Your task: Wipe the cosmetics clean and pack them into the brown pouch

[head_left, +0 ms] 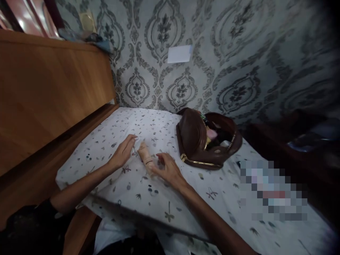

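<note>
A beige tube-like item (145, 156) with a dark band lies at a slant between my hands, above the white patterned cloth (170, 198). My right hand (170, 171) holds its lower end, the thumb against it and the index finger raised and curved. To the left of the tube, my left hand (123, 153) has its fingers pressed together at a small whitish piece (137, 142) by the tube's upper end. What that piece is cannot be made out against the cloth.
An open brown handbag (192, 136) with a gold zip and small items inside stands right of my hands. A blurred-out flat item (271, 187) lies farther right. A wooden cabinet (53, 85) borders the left side; a patterned wall (148, 71) rises behind.
</note>
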`<state>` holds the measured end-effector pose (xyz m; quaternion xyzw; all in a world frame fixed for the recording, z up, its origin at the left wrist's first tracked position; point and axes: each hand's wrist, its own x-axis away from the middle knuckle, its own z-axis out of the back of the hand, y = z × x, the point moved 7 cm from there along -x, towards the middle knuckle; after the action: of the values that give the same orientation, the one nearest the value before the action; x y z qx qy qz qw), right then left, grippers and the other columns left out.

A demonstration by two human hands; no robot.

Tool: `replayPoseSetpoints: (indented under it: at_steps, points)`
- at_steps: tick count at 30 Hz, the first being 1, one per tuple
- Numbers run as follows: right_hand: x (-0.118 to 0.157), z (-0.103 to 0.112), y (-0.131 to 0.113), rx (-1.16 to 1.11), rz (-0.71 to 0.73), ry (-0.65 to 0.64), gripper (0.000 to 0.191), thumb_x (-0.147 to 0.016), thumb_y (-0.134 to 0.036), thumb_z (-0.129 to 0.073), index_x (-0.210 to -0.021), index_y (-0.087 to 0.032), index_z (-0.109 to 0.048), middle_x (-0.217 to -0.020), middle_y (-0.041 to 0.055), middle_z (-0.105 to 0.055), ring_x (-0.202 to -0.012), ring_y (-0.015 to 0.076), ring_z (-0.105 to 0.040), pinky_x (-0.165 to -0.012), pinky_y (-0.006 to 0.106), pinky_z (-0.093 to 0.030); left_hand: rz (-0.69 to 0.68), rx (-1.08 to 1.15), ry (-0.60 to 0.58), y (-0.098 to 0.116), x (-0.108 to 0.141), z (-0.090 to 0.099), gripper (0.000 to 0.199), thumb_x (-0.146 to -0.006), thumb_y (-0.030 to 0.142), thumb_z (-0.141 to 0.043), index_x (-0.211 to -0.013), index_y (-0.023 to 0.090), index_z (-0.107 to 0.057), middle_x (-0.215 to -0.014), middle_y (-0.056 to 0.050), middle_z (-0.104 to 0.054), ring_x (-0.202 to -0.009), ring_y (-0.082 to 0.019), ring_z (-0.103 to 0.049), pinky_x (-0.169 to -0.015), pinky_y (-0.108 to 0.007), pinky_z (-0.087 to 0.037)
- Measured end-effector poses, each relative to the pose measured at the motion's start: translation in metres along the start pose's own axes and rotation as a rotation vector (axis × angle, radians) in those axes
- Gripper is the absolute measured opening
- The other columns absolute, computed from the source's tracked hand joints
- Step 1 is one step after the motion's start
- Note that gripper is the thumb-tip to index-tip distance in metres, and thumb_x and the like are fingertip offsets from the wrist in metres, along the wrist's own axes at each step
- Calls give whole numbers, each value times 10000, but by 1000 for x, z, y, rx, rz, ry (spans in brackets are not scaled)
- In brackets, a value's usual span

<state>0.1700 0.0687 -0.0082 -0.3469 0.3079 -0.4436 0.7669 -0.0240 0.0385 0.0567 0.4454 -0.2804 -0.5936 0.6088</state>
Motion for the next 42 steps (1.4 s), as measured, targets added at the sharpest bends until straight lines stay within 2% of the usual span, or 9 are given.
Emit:
replayPoseSetpoints:
  at_steps: [4,6,9,14,21,27,34,38,42]
  points:
    - [19,-4,-9,224,1,50,432,-687,-475,-793,-953,-180,-624,-983,81,-617,-966,283,-568,-863,419,-451,-299,-153,-154,17,10,-35,353,-1003,348,-354,-1258,171,-523,-1162,-96,-630,-1105,-244,-589,-998,-388,-480]
    - [19,-9,-14,275,44,59,315,-719,-403,-764,-876,-173,-618,-927,79,-605,-919,275,-561,-842,412,-446,-536,-277,-254,23,23,-55,351,-1020,273,-329,-1302,159,-503,-1220,-134,-619,-1158,-255,-581,-1010,-418,-487]
    - [14,-11,-15,254,108,79,168,-727,-234,-701,-857,-173,-612,-903,74,-607,-906,264,-562,-843,399,-447,-833,-439,-375,22,42,-75,341,-1039,201,-304,-1259,159,-562,-1135,-149,-653,-1090,-274,-612,-932,-428,-534]
    - [11,-6,-10,175,159,100,153,-722,-152,-660,-858,-195,-606,-896,56,-610,-902,247,-571,-823,374,-465,-951,-537,-403,11,39,-80,330,-1036,174,-337,-1192,144,-626,-1109,-153,-683,-1049,-296,-637,-936,-451,-546]
    - [8,-4,-3,127,110,77,149,-735,-204,-702,-864,-203,-626,-910,58,-619,-910,244,-586,-828,370,-482,-890,-590,-280,-8,7,-66,334,-1021,164,-338,-1178,116,-628,-1108,-178,-642,-1022,-296,-593,-895,-491,-539]
    - [8,-2,-1,139,68,74,149,-763,-246,-685,-898,-186,-674,-933,82,-639,-918,257,-606,-823,387,-492,-545,-636,-194,-47,-42,-33,302,-990,192,-368,-1108,160,-644,-1124,-129,-577,-1071,-275,-537,-828,-411,-540]
    - [13,6,-4,146,67,77,261,-869,-332,-617,-1045,-159,-701,-945,99,-702,-853,240,-631,-775,362,-500,-426,-603,-166,-70,-63,-17,283,-997,260,-375,-1033,202,-649,-996,-58,-563,-959,-220,-579,-825,-339,-504]
    - [15,5,8,-23,-14,105,392,-850,-401,-638,-1148,-153,-694,-940,95,-722,-794,222,-636,-725,347,-507,-401,-612,-146,-73,-61,-17,287,-999,267,-358,-1026,219,-640,-962,-45,-554,-944,-220,-573,-799,-332,-493]
    - [11,0,27,-443,-170,134,545,-716,-446,-772,-1170,-159,-682,-855,55,-715,-698,192,-640,-643,318,-521,-421,-630,-144,-68,-58,-19,274,-997,265,-360,-1044,223,-627,-983,-46,-551,-954,-221,-570,-809,-340,-488]
